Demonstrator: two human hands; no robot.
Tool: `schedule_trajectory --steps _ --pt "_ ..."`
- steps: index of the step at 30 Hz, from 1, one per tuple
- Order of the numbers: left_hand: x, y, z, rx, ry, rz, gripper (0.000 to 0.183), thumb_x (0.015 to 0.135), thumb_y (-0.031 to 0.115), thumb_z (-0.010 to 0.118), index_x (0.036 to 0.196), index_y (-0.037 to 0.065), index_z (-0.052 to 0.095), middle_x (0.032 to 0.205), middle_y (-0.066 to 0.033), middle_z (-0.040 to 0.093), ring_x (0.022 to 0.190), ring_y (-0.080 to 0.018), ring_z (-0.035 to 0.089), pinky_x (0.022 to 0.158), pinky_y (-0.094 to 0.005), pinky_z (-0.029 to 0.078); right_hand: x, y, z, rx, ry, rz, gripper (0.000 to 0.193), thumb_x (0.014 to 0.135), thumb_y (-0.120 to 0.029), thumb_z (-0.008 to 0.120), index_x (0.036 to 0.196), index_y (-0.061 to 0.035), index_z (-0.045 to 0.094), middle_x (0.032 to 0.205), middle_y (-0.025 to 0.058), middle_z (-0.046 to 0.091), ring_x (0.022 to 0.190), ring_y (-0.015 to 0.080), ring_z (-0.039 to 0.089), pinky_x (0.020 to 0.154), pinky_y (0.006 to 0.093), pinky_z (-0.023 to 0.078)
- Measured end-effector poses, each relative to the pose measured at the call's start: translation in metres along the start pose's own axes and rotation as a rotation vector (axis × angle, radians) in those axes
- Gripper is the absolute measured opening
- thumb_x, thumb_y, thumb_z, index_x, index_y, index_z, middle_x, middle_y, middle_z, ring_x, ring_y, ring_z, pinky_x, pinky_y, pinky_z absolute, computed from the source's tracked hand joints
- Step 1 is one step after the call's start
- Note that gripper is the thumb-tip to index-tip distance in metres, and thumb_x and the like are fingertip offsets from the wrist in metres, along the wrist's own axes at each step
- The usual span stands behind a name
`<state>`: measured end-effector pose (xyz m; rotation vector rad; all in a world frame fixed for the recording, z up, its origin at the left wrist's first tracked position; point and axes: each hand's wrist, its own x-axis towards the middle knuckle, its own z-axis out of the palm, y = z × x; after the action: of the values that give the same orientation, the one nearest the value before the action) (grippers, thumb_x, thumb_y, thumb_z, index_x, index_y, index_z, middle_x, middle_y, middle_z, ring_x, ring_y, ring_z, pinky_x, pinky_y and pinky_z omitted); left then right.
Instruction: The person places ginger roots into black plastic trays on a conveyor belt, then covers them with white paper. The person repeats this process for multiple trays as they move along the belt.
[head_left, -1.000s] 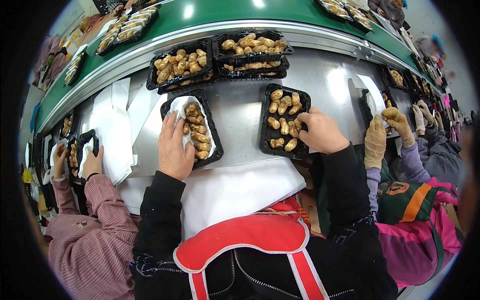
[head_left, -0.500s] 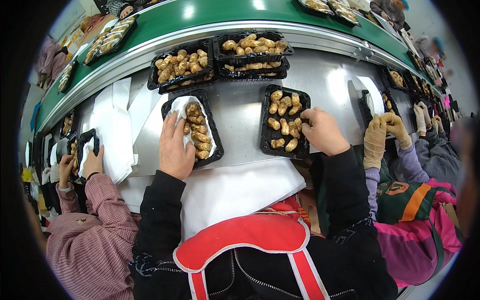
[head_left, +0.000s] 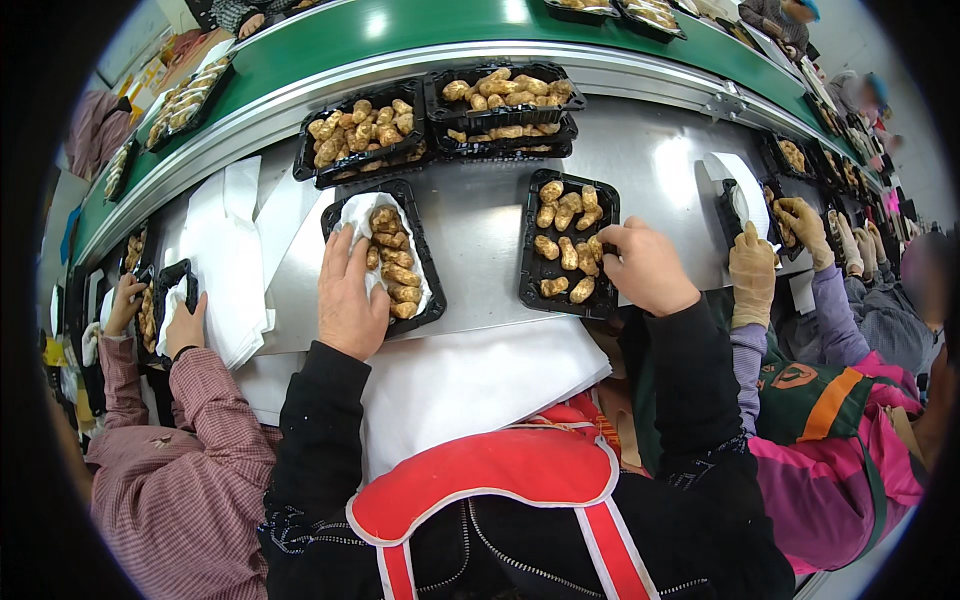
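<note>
Evidently, the risks gather around two black trays on the tabletop (head_left: 480,215), centre of the frame.

Item: lined tray (head_left: 424,245), left of centre; white liner (head_left: 355,212), knobbly brown roots (head_left: 397,257) in a row. Left hand (head_left: 350,300): fingers extended and spread from the thumb, lying over the tray's left edge and liner, not clenched. Possible fault: pressure on that edge could tip or slide the tray, or drag the liner and disturb the row.

Item: unlined tray (head_left: 546,268), right of centre; loose roots (head_left: 569,254), gaps between. Right hand (head_left: 650,265): fingers half curled at the tray's right edge, fingertips by a root; whether they pinch it, cannot tell. Possible fault: a poor hold could let a root roll or drop; a knock from the knuckles could turn the tray.

Item: stacked trays (head_left: 500,116), upper centre, full of roots, beside the rail of the green belt (head_left: 440,30). Possible fault: a bump could topple the upper tray.

Item: white sheets (head_left: 480,380), lower centre, below the tabletop's near edge. Possible fault: a passing sleeve could shift them.

Item: neighbour's gloved hands (head_left: 752,275), right side. Possible fault: elbows meeting in close quarters.
</note>
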<state>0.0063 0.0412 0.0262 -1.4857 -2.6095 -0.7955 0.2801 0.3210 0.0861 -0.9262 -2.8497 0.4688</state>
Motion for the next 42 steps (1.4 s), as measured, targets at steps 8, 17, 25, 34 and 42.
schedule_trajectory --steps 8,17,25,34,42 --pt "0.0 0.001 0.0 0.003 -0.005 -0.004 0.059 0.083 0.001 0.061 0.14 -0.009 0.051 0.159 -0.0252 0.037 0.151 -0.0445 0.03 0.124 -0.0491 0.028 0.006 -0.003 0.006 -0.091 -0.034 0.011 0.022 0.084 -0.01 0.061 0.1 -0.0038 0.075 0.094 0.0195 0.064 0.089 0.0405 0.065 0.082 0.0498 0.054" --pt "0.001 0.001 0.0 -0.008 -0.003 -0.001 0.058 0.083 0.0 0.061 0.139 -0.009 0.051 0.158 -0.0252 0.038 0.151 -0.0446 0.03 0.124 -0.0491 0.028 0.005 0.009 0.01 0.359 0.035 0.109 0.02 0.089 -0.009 0.061 0.103 0.0002 0.072 0.094 0.012 0.067 0.083 0.0286 0.065 0.075 0.0392 0.052" --pt "0.001 0.0 0.001 -0.007 0.013 0.009 0.058 0.082 0.0 0.061 0.138 -0.009 0.052 0.158 -0.0255 0.038 0.15 -0.0456 0.031 0.124 -0.0495 0.028 0.001 0.006 -0.01 1.546 -0.15 0.249 0.031 0.087 0.006 0.05 0.115 0.006 0.064 0.117 0.015 0.066 0.108 0.0264 0.068 0.091 0.0339 0.056" --pt "0.0 0.0 0.0 -0.002 0.013 0.006 0.058 0.082 0.0 0.06 0.138 -0.01 0.052 0.157 -0.0256 0.039 0.15 -0.0454 0.032 0.124 -0.0493 0.029 -0.002 0.007 0.003 1.55 -0.108 0.254 0.033 0.085 0.012 0.05 0.114 0.0084 0.064 0.117 0.019 0.068 0.111 0.0299 0.07 0.103 0.0388 0.057" --pt "0.0 0.0 0.001 -0.008 0.012 0.012 0.058 0.082 0.0 0.06 0.138 -0.01 0.052 0.158 -0.0257 0.039 0.15 -0.0453 0.032 0.124 -0.0495 0.028 -0.003 0.006 -0.013 1.255 0.03 0.278 0.02 0.099 -0.007 0.062 0.114 0.0033 0.067 0.105 0.0098 0.073 0.089 0.017 0.073 0.083 0.0296 0.059"
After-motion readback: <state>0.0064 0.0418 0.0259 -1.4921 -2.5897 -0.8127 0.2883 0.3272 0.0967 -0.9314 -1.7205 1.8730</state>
